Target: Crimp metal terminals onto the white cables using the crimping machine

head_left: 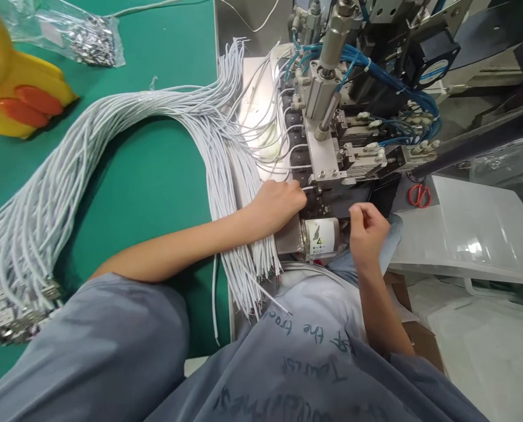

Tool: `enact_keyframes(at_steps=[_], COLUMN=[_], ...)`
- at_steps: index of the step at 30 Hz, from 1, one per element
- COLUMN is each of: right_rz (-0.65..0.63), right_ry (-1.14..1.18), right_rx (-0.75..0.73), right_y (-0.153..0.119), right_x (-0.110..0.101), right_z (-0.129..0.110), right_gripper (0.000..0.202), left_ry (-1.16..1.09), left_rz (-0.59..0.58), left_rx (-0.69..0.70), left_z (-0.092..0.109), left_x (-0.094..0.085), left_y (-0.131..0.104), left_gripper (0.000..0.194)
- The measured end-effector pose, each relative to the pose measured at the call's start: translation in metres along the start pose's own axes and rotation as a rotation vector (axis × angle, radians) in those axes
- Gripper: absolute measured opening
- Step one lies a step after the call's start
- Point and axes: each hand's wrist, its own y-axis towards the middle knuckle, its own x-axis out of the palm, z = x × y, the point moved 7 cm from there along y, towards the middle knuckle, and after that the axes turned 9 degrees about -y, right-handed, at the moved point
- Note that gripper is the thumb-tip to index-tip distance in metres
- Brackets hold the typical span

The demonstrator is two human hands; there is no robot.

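Tabletop, green, carries a thick bundle of white cables, draped over its right edge. Beside it stands a machine, several strands running to its dark blocks. The left hand bends over the nearest block, the right hand apart, fingers curled; whether either grip holds anything, I cannot tell. A cable end shows just past the left fingertips: the step looks like placing it, and the next move calls for careful alignment.
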Motion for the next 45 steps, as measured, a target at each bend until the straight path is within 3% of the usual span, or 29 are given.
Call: enact_keyframes(at_steps=[1, 2, 4, 6, 11, 14, 16, 21, 26, 29, 32, 35, 41, 45], right_rz=[-0.014, -0.111, -0.366, -0.532, -0.594, -0.632, -0.647, -0.542, -0.233, -0.154, -0.161, -0.188, -0.065, -0.123], right_ry=[-0.014, -0.03, -0.043, -0.071, -0.242, -0.373, -0.475, -0.528, -0.03, 0.25, 0.511, 0.691, 0.543, 0.372], right_rx=[-0.011, -0.032, -0.058, -0.073, -0.258, -0.317, -0.303, -0.145, 0.05, 0.137, 0.194, 0.225, 0.036, -0.052], right_y=[-0.015, -0.03, -0.062, -0.085, -0.095, -0.091, -0.087, -0.059, -0.021, -0.011, -0.008, -0.009, -0.006, -0.001], right_x=[-0.002, 0.005, 0.029, 0.054, 0.087, 0.088, 0.081, 0.039, 0.0, 0.0, 0.01, 0.021, 0.016, 0.005], right_z=[-0.008, -0.015, -0.026, -0.032, -0.047, -0.057, -0.06, -0.048, -0.028, -0.022, -0.021, -0.02, -0.026, -0.035], right_gripper=[0.017, 0.014, 0.01, 0.016, 0.027, 0.041, 0.038, 0.018, 0.015, 0.014, 0.018, 0.021, 0.013, 0.01], left_ry=[0.009, 0.01, -0.012, -0.048, -0.098, -0.136, -0.225, -0.655, -0.758, -0.639, -0.508, -0.513, -0.702, -0.68], left_rz=[0.005, 0.006, 0.008, 0.016, 0.042, 0.067, 0.086, 0.173, 0.312, 0.414, 0.479, 0.496, 0.482, 0.524], left_rx=[-0.037, -0.064, -0.094, -0.106, -0.114, -0.097, -0.023, 0.3, 0.396, 0.439, 0.46, 0.448, 0.475, 0.483], left_z=[-0.002, -0.004, -0.005, -0.005, -0.006, -0.001, 0.008, 0.033, 0.026, 0.023, 0.025, 0.023, 0.023, 0.023], left_x=[0.001, 0.001, 0.002, 0.003, 0.003, -0.003, -0.009, -0.023, -0.014, -0.014, -0.019, -0.025, -0.027, -0.029], left_y=[0.001, 0.002, 0.003, 0.004, 0.006, 0.004, 0.0, -0.009, -0.005, -0.004, -0.008, -0.01, -0.011, -0.012], left_gripper=[0.026, 0.027, 0.028, 0.027, 0.023, 0.026, 0.03, 0.034, 0.033, 0.03, 0.03, 0.028, 0.023, 0.025])
